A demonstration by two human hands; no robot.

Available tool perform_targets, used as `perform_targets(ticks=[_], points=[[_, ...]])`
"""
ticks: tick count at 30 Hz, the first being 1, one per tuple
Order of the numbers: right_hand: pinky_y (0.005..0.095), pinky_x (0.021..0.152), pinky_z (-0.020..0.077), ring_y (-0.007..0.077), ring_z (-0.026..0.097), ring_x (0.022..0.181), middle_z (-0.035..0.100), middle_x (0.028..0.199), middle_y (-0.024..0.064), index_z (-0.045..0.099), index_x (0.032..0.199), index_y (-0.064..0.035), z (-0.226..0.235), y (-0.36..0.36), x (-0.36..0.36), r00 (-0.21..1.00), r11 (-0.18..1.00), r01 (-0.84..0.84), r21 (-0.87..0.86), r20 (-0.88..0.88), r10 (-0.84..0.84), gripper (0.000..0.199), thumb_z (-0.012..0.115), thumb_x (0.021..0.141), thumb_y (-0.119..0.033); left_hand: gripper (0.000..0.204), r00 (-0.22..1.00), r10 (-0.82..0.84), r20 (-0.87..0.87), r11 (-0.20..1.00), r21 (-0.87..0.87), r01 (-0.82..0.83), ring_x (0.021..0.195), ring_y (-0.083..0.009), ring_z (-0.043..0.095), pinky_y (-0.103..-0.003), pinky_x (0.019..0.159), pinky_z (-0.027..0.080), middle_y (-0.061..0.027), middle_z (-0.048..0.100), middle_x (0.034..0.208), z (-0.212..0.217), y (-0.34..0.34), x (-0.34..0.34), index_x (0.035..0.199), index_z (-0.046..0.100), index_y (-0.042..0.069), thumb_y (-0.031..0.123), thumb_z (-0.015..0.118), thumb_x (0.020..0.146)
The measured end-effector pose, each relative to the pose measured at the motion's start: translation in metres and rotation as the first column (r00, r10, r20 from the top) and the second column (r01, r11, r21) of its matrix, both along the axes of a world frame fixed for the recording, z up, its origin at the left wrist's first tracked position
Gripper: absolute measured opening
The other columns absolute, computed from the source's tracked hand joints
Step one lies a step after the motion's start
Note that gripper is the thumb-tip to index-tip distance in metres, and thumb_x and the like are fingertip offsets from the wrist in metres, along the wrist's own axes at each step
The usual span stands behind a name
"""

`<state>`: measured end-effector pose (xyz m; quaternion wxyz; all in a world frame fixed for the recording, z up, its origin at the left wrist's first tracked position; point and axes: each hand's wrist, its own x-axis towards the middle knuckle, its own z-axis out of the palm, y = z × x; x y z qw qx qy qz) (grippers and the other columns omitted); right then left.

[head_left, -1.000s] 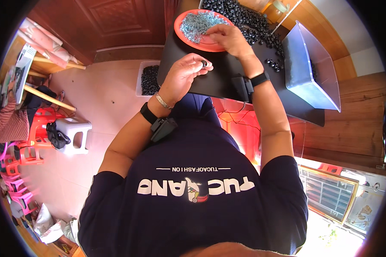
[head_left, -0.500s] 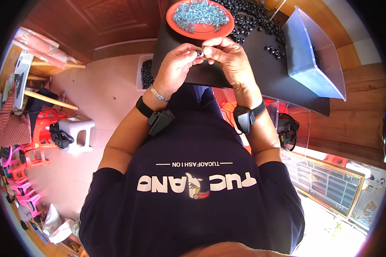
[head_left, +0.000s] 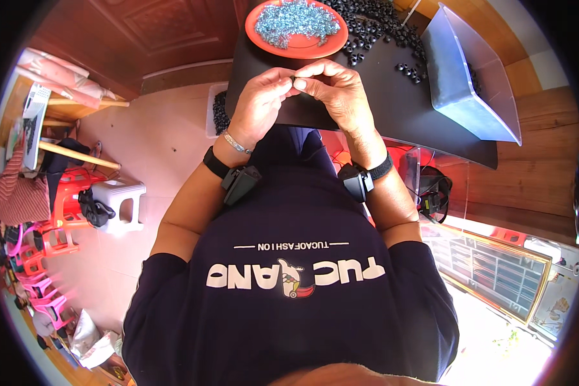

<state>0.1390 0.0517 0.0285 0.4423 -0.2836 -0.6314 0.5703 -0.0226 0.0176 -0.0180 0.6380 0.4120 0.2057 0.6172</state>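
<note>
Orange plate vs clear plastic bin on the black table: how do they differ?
The orange plate is round, shallow and opaque; the clear plastic bin is boxy, deep and see-through. The plate holds a heap of small silvery-blue metal parts; what the bin holds cannot be made out. The plate lies ahead of the hands, the bin to the right. Both rest on the black table beside loose black rings.

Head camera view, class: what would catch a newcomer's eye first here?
The left hand and right hand meet fingertip to fingertip over the near edge of the black table, pinching something too small to identify. Just beyond them sits an orange plate heaped with small silvery parts, with loose black rings scattered to its right.
</note>
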Motion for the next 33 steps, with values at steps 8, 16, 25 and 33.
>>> perform_targets(ticks=[8, 16, 25, 33], points=[[0.0228, 0.075, 0.05, 0.0105, 0.062, 0.08, 0.067, 0.086, 0.0044, 0.066, 0.097, -0.0008, 0.017, 0.004, 0.006, 0.988, 0.974, -0.129, -0.187, 0.058, 0.142, 0.016, 0.069, 0.081, -0.003, 0.024, 1.0, -0.017, -0.015, 0.999, -0.031, 0.016, 0.095, -0.0134, 0.056, -0.028, 0.088, 0.042, -0.0074, 0.06, 0.101, 0.007, -0.004, 0.001, 0.109, 0.056, -0.006, 0.009, 0.049, 0.091], [0.0279, 0.073, 0.0522, 0.0142, 0.065, 0.08, 0.068, 0.085, 0.0065, 0.068, 0.095, -0.0027, 0.016, 0.005, 0.007, 0.975, 0.924, -0.108, 0.368, 0.219, 0.027, 0.017, 0.069, 0.083, -0.014, 0.027, 0.996, -0.05, 0.069, 0.997, -0.057, 0.054, 0.098, -0.0148, 0.054, -0.03, 0.092, 0.04, -0.0066, 0.058, 0.102, 0.018, -0.006, 0.004, 0.109, 0.055, -0.005, 0.016, 0.046, 0.093], [0.0332, 0.074, 0.0504, 0.0258, 0.065, 0.083, 0.066, 0.092, 0.0118, 0.069, 0.097, -0.0062, 0.025, 0.078, 0.094, 0.529, 0.689, 0.204, 0.696, 0.514, -0.676, 0.023, 0.066, 0.08, -0.021, 0.016, 0.999, -0.04, -0.005, 0.999, 0.025, 0.04, 0.107, -0.0287, 0.055, -0.038, 0.096, 0.041, -0.0112, 0.058, 0.099, 0.011, -0.005, -0.001, 0.096, 0.054, 0.002, 0.014, 0.043, 0.095], [0.0408, 0.084, 0.0496, 0.0312, 0.061, 0.097, 0.063, 0.1, 0.0122, 0.069, 0.1, -0.0153, 0.019, 0.109, 0.139, 0.0, 0.65, 0.01, 0.76, 0.65, -0.76, 0.024, 0.054, 0.081, -0.015, 0.015, 0.999, -0.037, -0.028, 0.999, 0.021, 0.037, 0.104, -0.0276, 0.057, -0.038, 0.096, 0.041, -0.0112, 0.058, 0.099, 0.012, -0.004, 0.0, 0.096, 0.055, 0.002, 0.013, 0.045, 0.094]])
